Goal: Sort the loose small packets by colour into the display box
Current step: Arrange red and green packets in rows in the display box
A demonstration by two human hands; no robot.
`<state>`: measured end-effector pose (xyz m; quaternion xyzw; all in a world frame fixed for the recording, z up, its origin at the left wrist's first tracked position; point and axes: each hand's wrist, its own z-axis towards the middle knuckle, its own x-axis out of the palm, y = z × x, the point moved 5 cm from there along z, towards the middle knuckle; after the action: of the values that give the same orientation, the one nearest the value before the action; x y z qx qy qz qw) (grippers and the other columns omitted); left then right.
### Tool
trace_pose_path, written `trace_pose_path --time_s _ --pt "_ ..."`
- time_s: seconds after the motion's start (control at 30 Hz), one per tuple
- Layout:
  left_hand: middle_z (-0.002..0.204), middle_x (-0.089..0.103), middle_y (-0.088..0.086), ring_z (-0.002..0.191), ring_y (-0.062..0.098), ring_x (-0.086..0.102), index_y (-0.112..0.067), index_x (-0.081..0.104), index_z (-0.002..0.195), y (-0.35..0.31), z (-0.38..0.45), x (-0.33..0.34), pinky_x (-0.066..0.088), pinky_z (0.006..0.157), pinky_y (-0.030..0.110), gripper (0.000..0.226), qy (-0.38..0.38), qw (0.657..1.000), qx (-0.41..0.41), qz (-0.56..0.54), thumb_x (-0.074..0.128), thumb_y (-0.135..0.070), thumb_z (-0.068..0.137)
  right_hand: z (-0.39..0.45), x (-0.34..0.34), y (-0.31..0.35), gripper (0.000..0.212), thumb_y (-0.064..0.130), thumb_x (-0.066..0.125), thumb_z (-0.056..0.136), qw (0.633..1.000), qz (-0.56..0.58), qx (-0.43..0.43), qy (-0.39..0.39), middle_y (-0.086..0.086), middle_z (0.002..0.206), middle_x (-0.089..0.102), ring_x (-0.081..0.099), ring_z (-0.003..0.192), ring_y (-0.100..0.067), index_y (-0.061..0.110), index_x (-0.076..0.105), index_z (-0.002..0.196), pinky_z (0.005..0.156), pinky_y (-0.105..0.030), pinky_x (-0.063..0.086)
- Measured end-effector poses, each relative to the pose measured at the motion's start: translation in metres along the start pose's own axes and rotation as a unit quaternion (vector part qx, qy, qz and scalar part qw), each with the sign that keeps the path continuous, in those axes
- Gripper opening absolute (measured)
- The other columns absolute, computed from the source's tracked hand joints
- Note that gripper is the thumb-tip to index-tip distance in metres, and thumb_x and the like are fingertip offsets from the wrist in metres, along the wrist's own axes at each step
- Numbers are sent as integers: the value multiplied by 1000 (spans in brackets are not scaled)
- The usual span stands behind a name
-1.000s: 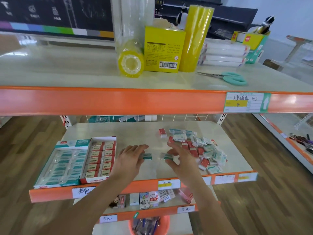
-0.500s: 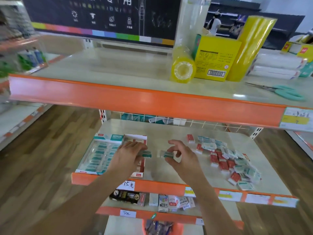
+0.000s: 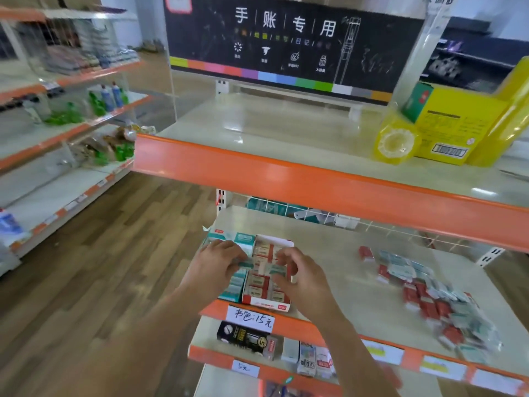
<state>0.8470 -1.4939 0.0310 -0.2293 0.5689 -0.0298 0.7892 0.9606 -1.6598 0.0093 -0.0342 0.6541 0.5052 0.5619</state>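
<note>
- Both hands have travelled left from the bare stretch of shelf and now sit over the display box (image 3: 269, 304), each with a teal packet carried along.
- Middle shelf (image 3: 343, 270) carries everything I'm working with: the display box at its left front corner, the pile of loose packets (image 3: 435, 296) well apart on the right, red and teal mixed.
- Inside the box the teal rows fill the left half and the red rows the right half.
- Left hand (image 3: 217, 267) pinches a teal packet (image 3: 246, 264) at the divide between the two colours; right hand (image 3: 300, 277) pinches a second teal packet (image 3: 276, 271) above the red rows.
- Likely slip: the packet in my right hand hangs over the wrong colour, so letting go now would drop teal among red. It has to cross to the left half first.
- Another risk: both hands crowd one small box, and a knuckle could knock the seated rows askew.
- Writing: the handwritten price tag (image 3: 253, 317) under the box reads "书包: 15元"; the smaller tag (image 3: 245, 368) a shelf lower reads "5元".
- Behind, the black sign (image 3: 286, 38) shows "手账专用". Print on the packets is too blurred to read.
</note>
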Motion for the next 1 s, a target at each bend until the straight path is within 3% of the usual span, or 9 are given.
trace_pose_path --time_s 0.3,0.47,0.67,0.83,1.0 --pt "107 64 -14 100 14 54 -31 71 99 54 -9 -6 44 84 32 19 15 999 -3 30 63 -20 86 11 42 39 22 26 71 85 999 16 -10 37 20 105 67 62 90 2 32 65 106 78 -25 54" --pt "110 63 -17 100 12 52 -33 71 99 66 -11 -6 43 88 30 18 25 999 8 30 61 -23 88 16 52 51 13 25 72 86 999 10 -10 51 21 99 65 60 88 6 32 67 96 74 -15 53" --pt "107 65 -16 100 14 53 -32 72 95 74 -10 -2 43 85 30 18 32 999 16 18 65 -20 84 20 57 54 15 25 72 87 998 -23 7 55 16 109 63 55 87 4 26 67 102 65 -7 48" --pt "113 63 -18 107 11 48 -33 71 101 78 -12 0 39 89 28 20 54 998 18 16 60 -22 87 22 65 57 14 29 71 86 998 -43 5 51 20 101 60 53 92 0 33 67 98 71 -12 43" --pt "117 62 -19 110 11 46 -33 70 104 80 -17 -1 39 92 28 20 58 998 16 10 61 -26 87 21 72 57 17 28 74 83 998 -43 2 50 24 98 59 52 94 0 36 66 96 81 -23 49"
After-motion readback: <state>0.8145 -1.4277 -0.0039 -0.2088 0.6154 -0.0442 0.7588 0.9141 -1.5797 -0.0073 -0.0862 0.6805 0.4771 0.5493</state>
